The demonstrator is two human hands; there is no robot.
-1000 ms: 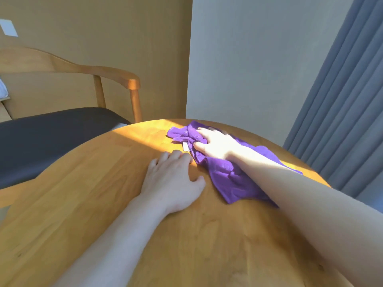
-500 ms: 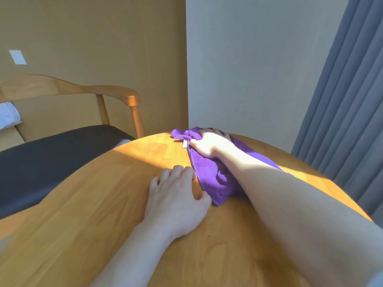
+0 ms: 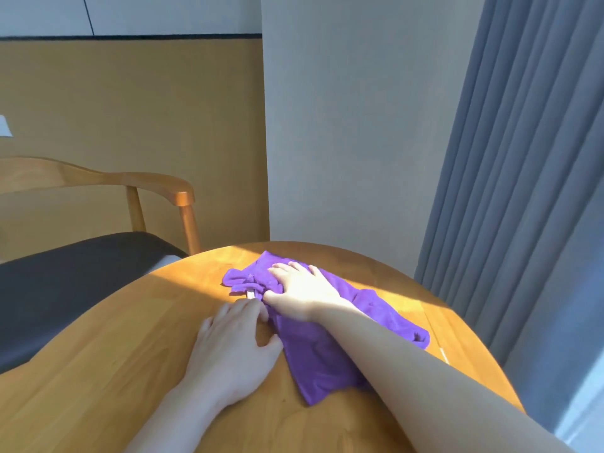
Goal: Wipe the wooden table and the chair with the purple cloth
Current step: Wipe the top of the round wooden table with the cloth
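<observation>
My left hand lay spread flat on the table, fingertips touching the cloth. My right hand pressed open on its far end; the cloth ran diagonally from near-right toward the chair.

purple cloth, amber table, grey curtain

On the wooden table, the bare top left of the purple cloth runs unbroken to the rim, and a sunlit strip past the cloth's far edge is free as well. Just left of the cloth the left hand lies flat, fingertips touching its edge — it blocks that side, while the right hand and forearm press across the cloth's top. Beyond the table's left rim stands the chair, its armrest rising above the tabletop; right of the cloth, the curtain hangs close to the rim.
</observation>
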